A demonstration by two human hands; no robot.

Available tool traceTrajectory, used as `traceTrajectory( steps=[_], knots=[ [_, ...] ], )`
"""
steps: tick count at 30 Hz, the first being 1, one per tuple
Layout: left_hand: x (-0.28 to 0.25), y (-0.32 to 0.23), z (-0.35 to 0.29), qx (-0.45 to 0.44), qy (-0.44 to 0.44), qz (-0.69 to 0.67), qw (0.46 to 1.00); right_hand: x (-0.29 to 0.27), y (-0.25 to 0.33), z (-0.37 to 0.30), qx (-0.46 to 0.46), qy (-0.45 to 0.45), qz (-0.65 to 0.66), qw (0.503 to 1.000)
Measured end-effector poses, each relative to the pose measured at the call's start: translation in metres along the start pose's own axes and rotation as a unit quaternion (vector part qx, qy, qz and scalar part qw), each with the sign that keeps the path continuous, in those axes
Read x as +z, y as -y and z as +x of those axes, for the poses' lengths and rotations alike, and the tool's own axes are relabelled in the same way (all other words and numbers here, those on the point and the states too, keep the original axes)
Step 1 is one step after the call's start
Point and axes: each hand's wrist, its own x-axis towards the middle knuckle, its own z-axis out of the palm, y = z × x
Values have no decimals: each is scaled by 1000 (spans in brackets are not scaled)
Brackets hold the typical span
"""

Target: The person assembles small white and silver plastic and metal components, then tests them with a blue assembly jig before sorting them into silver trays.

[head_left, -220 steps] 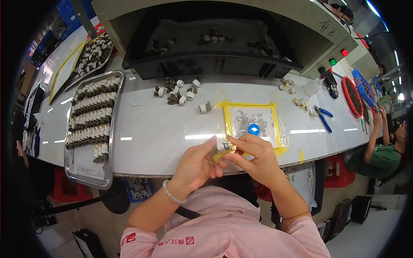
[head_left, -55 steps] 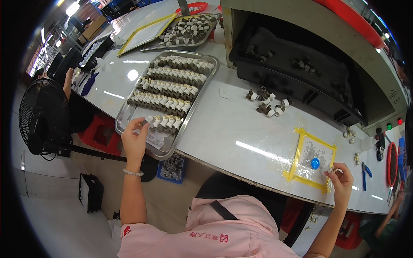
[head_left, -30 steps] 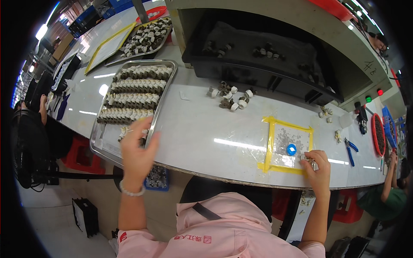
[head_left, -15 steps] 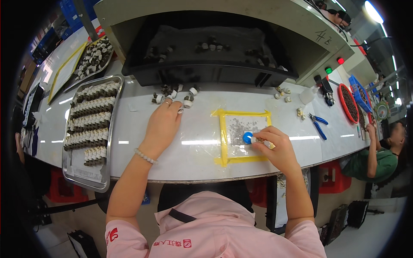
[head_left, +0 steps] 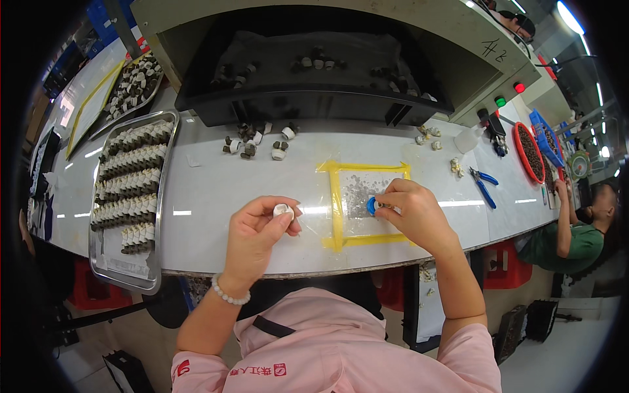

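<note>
Left hand (head_left: 259, 230) pinches white piece (head_left: 282, 210) near table's (head_left: 200, 229) front edge.
Right hand (head_left: 414, 209) pinches small thing (head_left: 379, 205) at blue cap (head_left: 371, 205).

Left fingers (head_left: 274, 228) pinch a small round white piece (head_left: 283, 210); right fingers (head_left: 397, 198) hold a mostly hidden pale piece (head_left: 379, 205) by a round blue cap (head_left: 371, 206).

The right hand (head_left: 403, 204) covers most of the small piece (head_left: 379, 205) at its fingertips, so its shape cannot be told, and hides part of the blue cap (head_left: 371, 206). Left-hand fingers conceal the underside of the white piece (head_left: 283, 210). The lower edge cuts off the pink shirt (head_left: 341, 363). Contents of the red basket (head_left: 517, 139), right of frame, are too small to identify.
</note>
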Motion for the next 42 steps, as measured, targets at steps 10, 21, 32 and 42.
traceTrajectory(
  steps=[10,21,32,42],
  knots=[
    [16,38,-14,-22,8,-172,985,8,3,-14,54,-82,203,974],
    [25,45,-15,-85,43,-202,975,25,36,-17,-19,-70,405,911],
    [27,49,-18,-68,14,-156,985,21,51,-13,-23,-35,320,947],
    [29,51,-16,-68,12,-155,985,20,53,-12,17,-24,337,941]
  ],
)
